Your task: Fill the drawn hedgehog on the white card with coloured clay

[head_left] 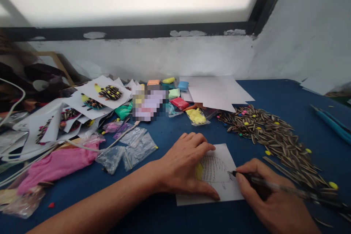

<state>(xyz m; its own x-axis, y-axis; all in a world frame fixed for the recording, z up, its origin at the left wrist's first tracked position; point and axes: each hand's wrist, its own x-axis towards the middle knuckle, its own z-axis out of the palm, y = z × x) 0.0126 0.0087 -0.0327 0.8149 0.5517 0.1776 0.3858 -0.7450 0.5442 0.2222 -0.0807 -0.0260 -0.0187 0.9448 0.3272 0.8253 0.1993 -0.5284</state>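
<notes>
My left hand [189,168] lies spread over a small white sheet of paper [211,193], thumb and fingers apart and pressing on it. Between them shows a pen drawing [216,168] of a rounded body filled with short strokes and small legs. A yellow patch [199,170] on its left side is partly covered by the hand. My right hand [268,193] grips a dark pen [252,179], its tip at the right end of the drawing. To the right spreads a pile of striped sunflower seeds [276,135] with small coloured balls among them.
Clay packets, including a red one [179,103] and a yellow one [196,116], lie behind. Finished seed pictures [109,92] are stacked back left, near a pink clay bag [60,164] and a white cable [120,137]. Blank paper [216,89] lies by the wall; blue tweezers [334,124] lie far right.
</notes>
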